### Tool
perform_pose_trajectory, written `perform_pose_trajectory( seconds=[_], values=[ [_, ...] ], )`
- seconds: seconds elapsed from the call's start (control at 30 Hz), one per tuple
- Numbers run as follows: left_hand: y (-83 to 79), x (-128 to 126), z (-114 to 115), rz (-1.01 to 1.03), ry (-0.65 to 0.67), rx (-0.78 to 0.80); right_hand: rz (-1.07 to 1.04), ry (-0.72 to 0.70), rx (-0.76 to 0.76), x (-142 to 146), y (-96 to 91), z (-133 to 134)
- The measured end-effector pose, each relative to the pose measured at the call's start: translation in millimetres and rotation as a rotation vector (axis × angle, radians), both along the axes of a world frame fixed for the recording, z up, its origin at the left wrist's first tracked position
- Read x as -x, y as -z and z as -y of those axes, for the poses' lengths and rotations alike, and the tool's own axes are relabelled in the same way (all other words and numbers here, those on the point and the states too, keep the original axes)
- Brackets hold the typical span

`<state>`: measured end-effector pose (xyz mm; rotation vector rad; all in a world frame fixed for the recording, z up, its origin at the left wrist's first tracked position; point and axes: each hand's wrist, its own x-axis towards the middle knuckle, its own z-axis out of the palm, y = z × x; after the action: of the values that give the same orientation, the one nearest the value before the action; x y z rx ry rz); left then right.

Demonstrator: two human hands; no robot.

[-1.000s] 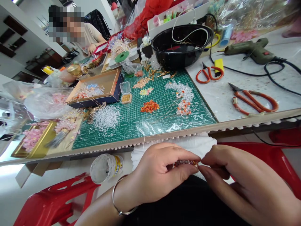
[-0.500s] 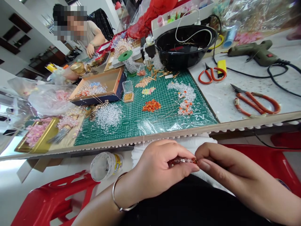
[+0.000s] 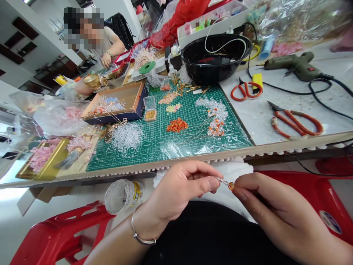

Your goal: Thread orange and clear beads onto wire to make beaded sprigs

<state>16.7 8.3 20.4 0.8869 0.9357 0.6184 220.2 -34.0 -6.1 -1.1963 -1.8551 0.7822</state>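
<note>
Just in front of the table edge, my left hand point(image 3: 187, 187) is closed, thumb and forefinger pinching a short strand of clear beads point(image 3: 222, 181). At the strand's right end sits an orange bead point(image 3: 231, 186), which the thumb and forefinger of my right hand point(image 3: 264, 198) pinch. Any wire through the beads is too fine to make out. On the green cutting mat point(image 3: 149, 151) beyond lie a pile of orange beads point(image 3: 177, 125), a heap of clear beads point(image 3: 127, 137) and several wired orange-and-clear bead pieces point(image 3: 216, 127).
Red-handled pliers point(image 3: 296, 119), red-handled scissors point(image 3: 245, 90) and a glue gun point(image 3: 300, 66) lie at the right. A black basin point(image 3: 215, 70) and an open box point(image 3: 116, 103) stand behind. Across the table sits another person point(image 3: 110, 44). Below are a red stool point(image 3: 60, 232) and a tub point(image 3: 118, 197).
My left fingers have drawn back left along the strand, so the clear beads and the orange bead now show between my hands. My right hand has shifted slightly and still pinches the orange end.
</note>
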Motion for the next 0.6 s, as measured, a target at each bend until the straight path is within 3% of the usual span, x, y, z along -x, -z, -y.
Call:
perform_pose_trajectory(
  seconds=[0.3,0.43,0.6],
  values=[
    [-3.8,-0.3,2.1,-0.109,-0.015,-0.2,0.032,0.015,-0.009,2.9,0.0,9.3],
    [-0.3,1.5,3.4,-0.104,-0.015,-0.207,0.051,0.028,-0.045,5.5,-2.6,8.7],
    [5.7,-0.8,4.2,0.066,-0.084,-0.111,-0.07,0.093,-0.006,14.6,0.6,4.5]
  ],
)
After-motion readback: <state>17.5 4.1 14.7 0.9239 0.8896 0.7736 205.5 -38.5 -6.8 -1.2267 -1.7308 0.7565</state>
